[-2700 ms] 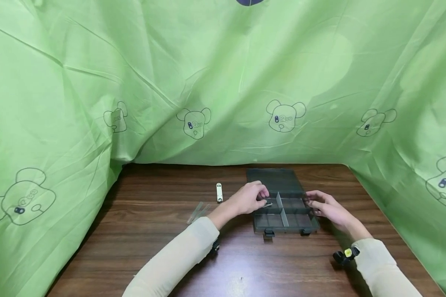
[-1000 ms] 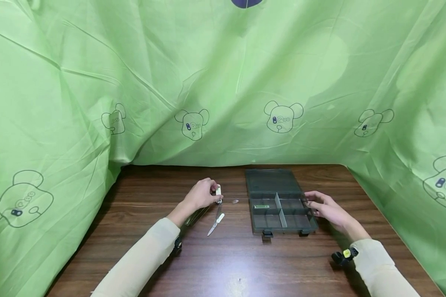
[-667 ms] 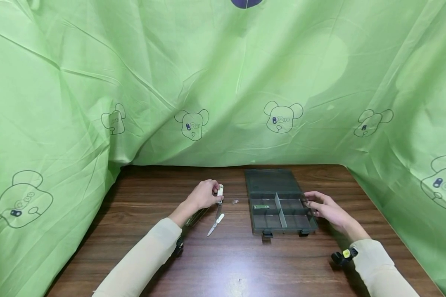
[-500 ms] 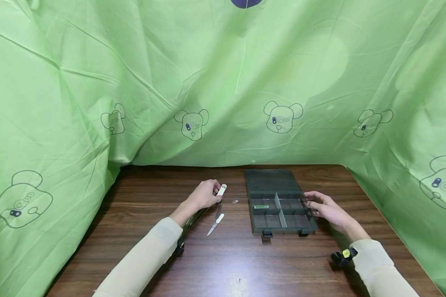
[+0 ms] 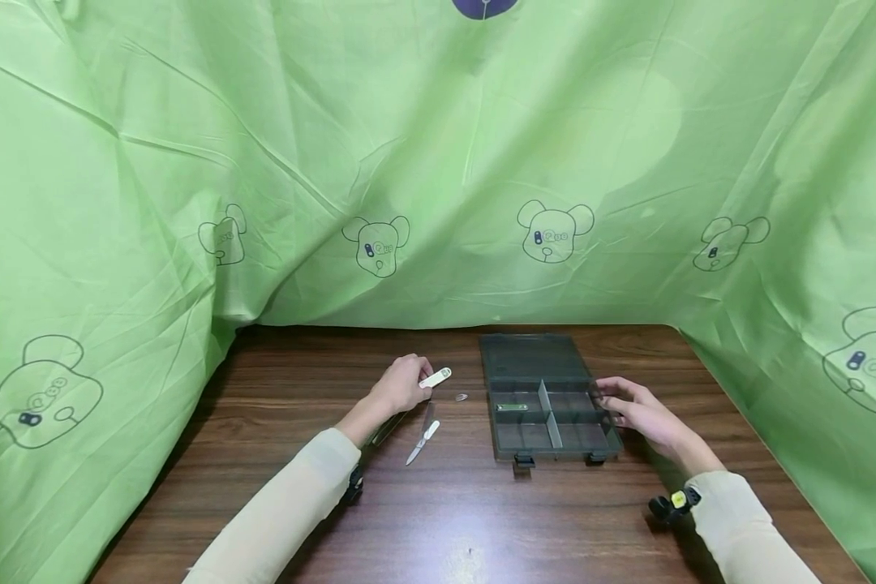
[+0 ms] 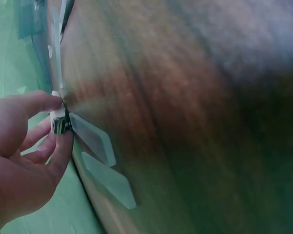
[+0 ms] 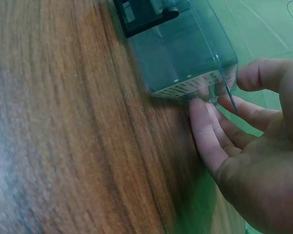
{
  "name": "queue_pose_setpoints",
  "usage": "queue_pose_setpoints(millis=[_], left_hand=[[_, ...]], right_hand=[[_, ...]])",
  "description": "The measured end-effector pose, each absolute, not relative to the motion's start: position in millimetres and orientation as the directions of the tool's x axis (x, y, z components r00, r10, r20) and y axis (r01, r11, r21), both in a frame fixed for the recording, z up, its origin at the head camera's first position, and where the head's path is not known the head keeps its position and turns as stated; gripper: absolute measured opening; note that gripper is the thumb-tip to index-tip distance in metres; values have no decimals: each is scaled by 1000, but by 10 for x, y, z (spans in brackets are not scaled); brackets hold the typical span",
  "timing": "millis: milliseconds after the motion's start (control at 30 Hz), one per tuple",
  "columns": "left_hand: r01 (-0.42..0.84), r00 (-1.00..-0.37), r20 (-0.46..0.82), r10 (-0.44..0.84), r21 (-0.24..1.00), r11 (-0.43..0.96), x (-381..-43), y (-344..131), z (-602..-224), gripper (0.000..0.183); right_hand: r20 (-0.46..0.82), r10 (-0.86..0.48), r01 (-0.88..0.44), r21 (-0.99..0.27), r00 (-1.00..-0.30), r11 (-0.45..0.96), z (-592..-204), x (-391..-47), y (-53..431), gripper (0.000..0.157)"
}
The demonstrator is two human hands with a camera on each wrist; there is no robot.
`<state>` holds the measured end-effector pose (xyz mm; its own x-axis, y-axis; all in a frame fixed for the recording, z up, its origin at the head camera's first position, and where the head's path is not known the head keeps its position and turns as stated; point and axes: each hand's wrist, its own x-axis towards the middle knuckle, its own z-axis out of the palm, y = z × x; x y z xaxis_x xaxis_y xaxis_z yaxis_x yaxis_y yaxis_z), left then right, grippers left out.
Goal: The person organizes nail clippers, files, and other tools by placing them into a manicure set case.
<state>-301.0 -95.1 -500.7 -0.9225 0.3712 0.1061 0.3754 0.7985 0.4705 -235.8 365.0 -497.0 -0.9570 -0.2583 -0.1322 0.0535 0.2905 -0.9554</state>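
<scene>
One white clipper is clamped between thumb and fingers of the left hand; gripped near one end, so its other end projects free toward the box. Whether it touches the table cannot be told. Right hand: thumb and curled fingers pinch lightly at the box's right side, thumb higher, fingertips by the bottom edge; probably a steadying hold, keeping the box from sliding. Lid folded back flat, which leaves the four compartments reachable from above. Green clipper lies crosswise in the far-left compartment, likely because it fits there lengthwise. Between left hand and box, a small clear piece; nearer the person, a small knife-like tool, blade pointing away from the box. Two clear strips lie beside the left hand, within easy reach.
</scene>
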Motion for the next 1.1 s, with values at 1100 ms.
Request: queue_pose_setpoints(millis=[1100], left_hand=[[629, -768, 249, 590, 470, 619, -2881, -207, -4693, 16]], right_hand=[[-129, -258, 47, -952, -958, 302, -5012, -2374, 3667, 46]])
